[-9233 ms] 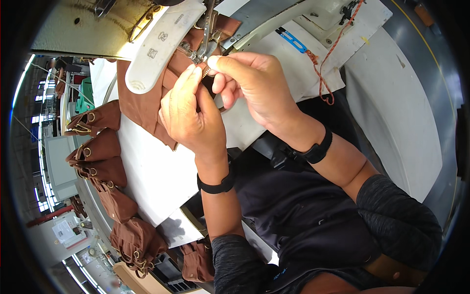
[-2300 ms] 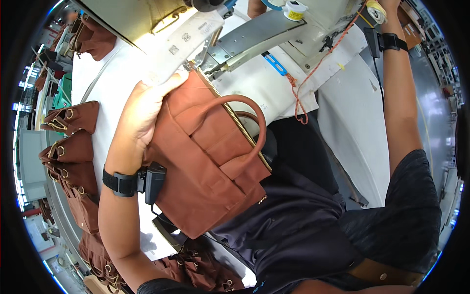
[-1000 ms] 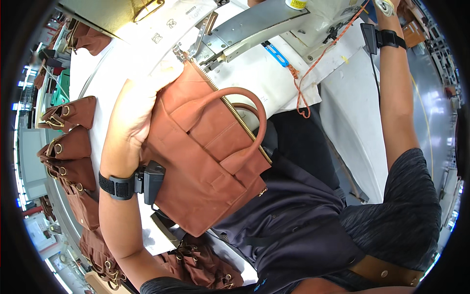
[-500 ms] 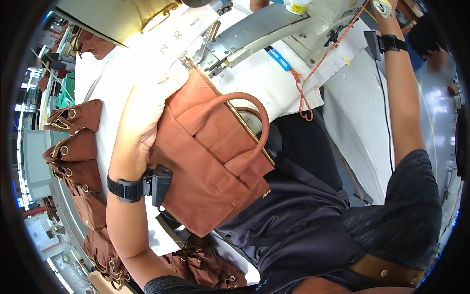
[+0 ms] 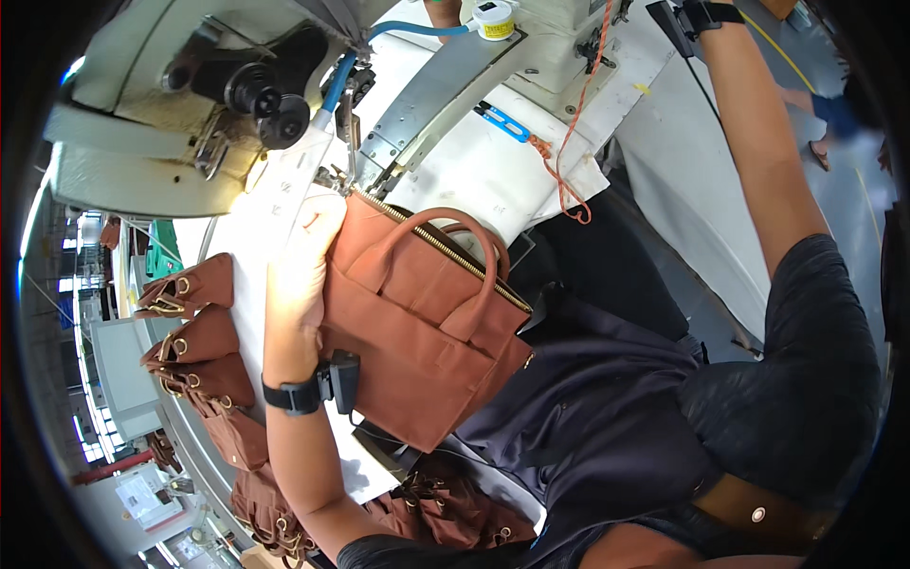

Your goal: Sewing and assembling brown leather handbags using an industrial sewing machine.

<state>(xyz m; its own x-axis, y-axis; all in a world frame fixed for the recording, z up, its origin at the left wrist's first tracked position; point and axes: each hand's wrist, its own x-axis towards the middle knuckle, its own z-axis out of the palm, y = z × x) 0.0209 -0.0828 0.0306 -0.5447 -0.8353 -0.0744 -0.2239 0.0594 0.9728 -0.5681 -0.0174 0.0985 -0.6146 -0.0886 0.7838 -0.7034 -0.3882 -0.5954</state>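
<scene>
Sewing machine point(image 5: 256, 100): light body with dark round knobs; a bright glare spreads beneath its head.
Brown handbag point(image 5: 398, 360): on the person's side of the sewing machine, tilted, its upper left corner at the machine's metal foot point(image 5: 332, 178); whether a needle is in it cannot be told.
Zipper point(image 5: 455, 256): gold-toned teeth along the bag's top edge, slanting down to the right from the sewing machine's foot.
Handle point(image 5: 490, 270): the front brown loop arches over the zipper, right of the sewing machine's foot; a second one shows behind it.
Left hand point(image 5: 308, 251): just below the sewing machine's foot, fingers grasping the handbag's upper left edge, thumb on its front; the other fingertips cannot be made out.
Right hand: out of sight, well to the right of the sewing machine's foot; only the forearm point(image 5: 758, 142) and a black wrist strap point(image 5: 713, 14) show, so what its fingers do cannot be told.
Blue snips point(image 5: 502, 123): right of the sewing machine's foot, with an orange cord point(image 5: 572, 199) attached.
Round container point(image 5: 494, 21): white and yellow, by the far end of the sewing machine's flat metal arm point(image 5: 436, 90).
Other brown bags point(image 5: 204, 332): below the sewing machine's head, along the left side of the white counter point(image 5: 248, 303).
</scene>
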